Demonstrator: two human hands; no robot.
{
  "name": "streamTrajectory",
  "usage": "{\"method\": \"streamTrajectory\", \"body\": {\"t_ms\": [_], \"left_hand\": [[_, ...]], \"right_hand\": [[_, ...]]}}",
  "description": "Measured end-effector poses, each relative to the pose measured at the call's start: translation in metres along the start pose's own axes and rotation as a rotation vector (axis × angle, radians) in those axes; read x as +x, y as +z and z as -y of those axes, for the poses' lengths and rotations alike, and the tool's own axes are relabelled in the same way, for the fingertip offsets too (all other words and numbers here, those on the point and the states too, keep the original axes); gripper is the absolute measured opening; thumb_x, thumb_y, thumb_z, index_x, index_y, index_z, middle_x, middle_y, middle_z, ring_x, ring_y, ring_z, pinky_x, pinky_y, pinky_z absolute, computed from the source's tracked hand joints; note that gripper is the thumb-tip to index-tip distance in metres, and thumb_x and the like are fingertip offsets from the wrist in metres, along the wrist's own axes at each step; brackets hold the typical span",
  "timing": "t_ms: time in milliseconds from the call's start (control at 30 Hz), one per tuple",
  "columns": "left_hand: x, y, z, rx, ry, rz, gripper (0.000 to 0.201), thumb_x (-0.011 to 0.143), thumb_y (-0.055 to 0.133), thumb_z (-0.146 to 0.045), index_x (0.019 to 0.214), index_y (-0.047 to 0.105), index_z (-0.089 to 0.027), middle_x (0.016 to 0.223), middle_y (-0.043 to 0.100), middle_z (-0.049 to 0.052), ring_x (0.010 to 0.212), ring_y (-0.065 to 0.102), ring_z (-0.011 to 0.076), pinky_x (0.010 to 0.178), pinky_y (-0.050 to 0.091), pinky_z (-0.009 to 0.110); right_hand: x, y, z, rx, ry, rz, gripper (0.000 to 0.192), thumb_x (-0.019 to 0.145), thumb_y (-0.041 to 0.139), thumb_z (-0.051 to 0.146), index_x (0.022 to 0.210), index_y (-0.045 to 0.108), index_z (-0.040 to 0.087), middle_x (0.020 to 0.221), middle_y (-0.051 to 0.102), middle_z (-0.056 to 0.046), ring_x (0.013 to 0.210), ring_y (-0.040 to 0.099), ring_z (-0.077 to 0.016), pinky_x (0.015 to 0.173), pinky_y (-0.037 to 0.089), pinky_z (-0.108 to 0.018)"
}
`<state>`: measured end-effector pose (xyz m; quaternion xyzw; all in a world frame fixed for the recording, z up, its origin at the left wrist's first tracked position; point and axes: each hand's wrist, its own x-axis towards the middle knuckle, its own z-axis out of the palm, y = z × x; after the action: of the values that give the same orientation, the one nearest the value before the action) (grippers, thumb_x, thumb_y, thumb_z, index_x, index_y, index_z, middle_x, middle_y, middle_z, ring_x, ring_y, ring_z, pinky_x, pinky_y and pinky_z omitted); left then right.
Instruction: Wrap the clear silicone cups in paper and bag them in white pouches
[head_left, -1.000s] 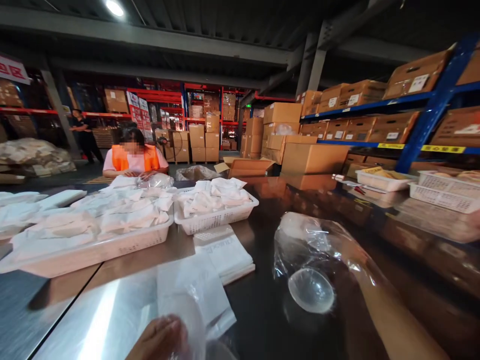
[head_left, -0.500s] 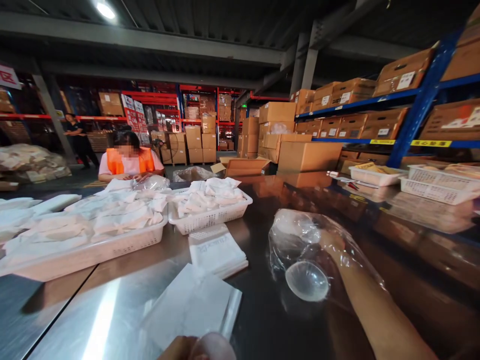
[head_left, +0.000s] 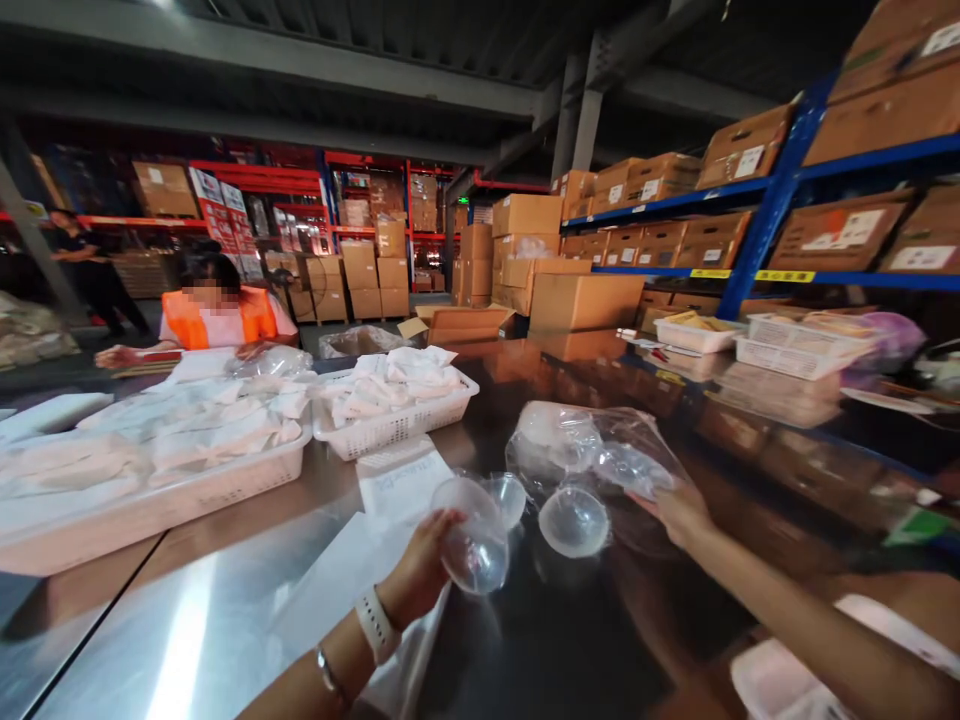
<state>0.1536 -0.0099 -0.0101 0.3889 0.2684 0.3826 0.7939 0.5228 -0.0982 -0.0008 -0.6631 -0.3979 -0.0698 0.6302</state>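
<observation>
My left hand [head_left: 426, 568], wearing a white watch and a bracelet, is closed on the edge of a clear, shallow dome-shaped piece [head_left: 477, 540] above the dark tabletop. Just behind it is a smaller clear rounded piece [head_left: 510, 500]; whether they touch I cannot tell. My right hand [head_left: 681, 512] is at the near end of a clear plastic bag [head_left: 654, 428], fingers closed on another clear rounded piece [head_left: 634, 466]. More such pieces show through the bag film. A separate clear dome [head_left: 574, 522] lies on the table between my hands. White packets [head_left: 401, 478] lie left of them.
White baskets [head_left: 405, 432] heaped with white packets stand on the left of the metal table [head_left: 112, 640]. A co-worker in an orange vest [head_left: 217, 318] sits across. Cartons [head_left: 585, 303] are behind the table, and more white baskets [head_left: 795, 345] sit at the right.
My left hand has come up from the bottom edge with a clear dome. My right hand has drawn back from inside the bag, bringing a clear piece toward its near end. The view has shifted right.
</observation>
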Motion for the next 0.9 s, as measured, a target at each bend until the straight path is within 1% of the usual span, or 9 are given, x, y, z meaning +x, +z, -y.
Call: {"method": "streamTrajectory", "body": {"t_ms": [100, 200, 267, 367, 500, 600, 733, 800, 900], "left_hand": [[-0.016, 0.000, 0.006, -0.061, -0.022, 0.018, 0.048, 0.061, 0.083, -0.051, 0.084, 0.060, -0.016, 0.085, 0.065, 0.005, 0.077, 0.064, 0.0219, 0.070, 0.053, 0.033], [-0.044, -0.004, 0.007, -0.124, -0.084, -0.024, 0.045, 0.062, 0.082, -0.043, 0.091, 0.057, -0.018, 0.093, 0.068, 0.006, 0.084, 0.066, 0.0246, 0.076, 0.053, 0.037], [-0.067, -0.006, 0.008, -0.140, -0.109, -0.077, 0.050, 0.062, 0.080, -0.033, 0.102, 0.054, -0.020, 0.101, 0.068, 0.007, 0.089, 0.066, 0.0257, 0.077, 0.053, 0.037], [-0.102, -0.012, 0.008, -0.129, -0.087, -0.142, 0.070, 0.055, 0.074, -0.015, 0.119, 0.047, -0.022, 0.113, 0.065, 0.010, 0.099, 0.065, 0.0265, 0.076, 0.052, 0.033], [-0.142, -0.031, 0.007, -0.177, 0.082, -0.230, 0.080, 0.051, 0.074, -0.012, 0.125, 0.044, -0.023, 0.116, 0.063, 0.012, 0.110, 0.062, 0.0281, 0.087, 0.049, 0.035], [-0.164, -0.055, 0.005, -0.237, 0.274, -0.350, 0.072, 0.050, 0.082, -0.017, 0.116, 0.051, -0.020, 0.106, 0.065, 0.011, 0.104, 0.064, 0.0278, 0.096, 0.046, 0.041], [-0.182, -0.096, -0.001, -0.279, 0.469, -0.487, 0.065, 0.051, 0.087, -0.022, 0.108, 0.055, -0.019, 0.104, 0.064, 0.011, 0.099, 0.065, 0.0279, 0.097, 0.048, 0.043], [-0.189, -0.117, -0.009, -0.278, 0.513, -0.553, 0.065, 0.053, 0.087, -0.027, 0.109, 0.053, -0.020, 0.107, 0.062, 0.011, 0.101, 0.064, 0.0289, 0.090, 0.050, 0.044], [-0.201, -0.146, -0.023, -0.276, 0.523, -0.658, 0.068, 0.058, 0.082, -0.035, 0.115, 0.047, -0.023, 0.112, 0.059, 0.012, 0.101, 0.062, 0.0309, 0.076, 0.053, 0.042]], "right_hand": [[-0.072, -0.030, 0.040, 0.223, 0.227, 0.125, 0.026, 0.070, 0.068, 0.040, 0.081, 0.062, 0.018, 0.081, 0.072, -0.009, 0.075, 0.071, -0.0301, 0.065, 0.062, -0.042], [-0.134, -0.046, 0.088, 0.612, 0.616, 0.258, 0.060, 0.057, 0.080, 0.034, 0.113, 0.059, 0.023, 0.109, 0.071, -0.009, 0.100, 0.067, -0.0321, 0.087, 0.058, -0.047], [-0.161, -0.046, 0.116, 0.699, 0.662, 0.356, 0.064, 0.064, 0.081, 0.037, 0.122, 0.055, 0.026, 0.121, 0.066, -0.010, 0.109, 0.063, -0.0318, 0.092, 0.055, -0.048], [-0.184, -0.031, 0.143, 0.749, 0.592, 0.460, 0.057, 0.071, 0.078, 0.039, 0.122, 0.055, 0.026, 0.126, 0.062, -0.012, 0.115, 0.059, -0.0310, 0.091, 0.055, -0.046], [-0.198, 0.019, 0.149, 0.872, 0.643, 0.529, 0.050, 0.065, 0.079, 0.033, 0.111, 0.059, 0.025, 0.115, 0.069, -0.009, 0.110, 0.061, -0.0288, 0.089, 0.058, -0.040], [-0.208, 0.076, 0.156, 0.958, 0.806, 0.604, 0.049, 0.057, 0.081, 0.025, 0.100, 0.057, 0.026, 0.101, 0.073, -0.005, 0.104, 0.065, -0.0260, 0.086, 0.059, -0.034], [-0.224, 0.155, 0.187, 0.989, 0.954, 0.782, 0.057, 0.050, 0.084, 0.020, 0.089, 0.044, 0.026, 0.092, 0.074, -0.003, 0.092, 0.070, -0.0250, 0.080, 0.061, -0.031], [-0.232, 0.188, 0.206, 0.984, 0.970, 0.916, 0.063, 0.046, 0.085, 0.016, 0.092, 0.042, 0.026, 0.091, 0.074, -0.003, 0.089, 0.071, -0.0248, 0.079, 0.061, -0.031], [-0.244, 0.228, 0.231, 0.947, 0.896, 1.158, 0.072, 0.051, 0.082, 0.015, 0.113, 0.046, 0.026, 0.093, 0.073, -0.002, 0.087, 0.071, -0.0233, 0.076, 0.060, -0.029]]}}
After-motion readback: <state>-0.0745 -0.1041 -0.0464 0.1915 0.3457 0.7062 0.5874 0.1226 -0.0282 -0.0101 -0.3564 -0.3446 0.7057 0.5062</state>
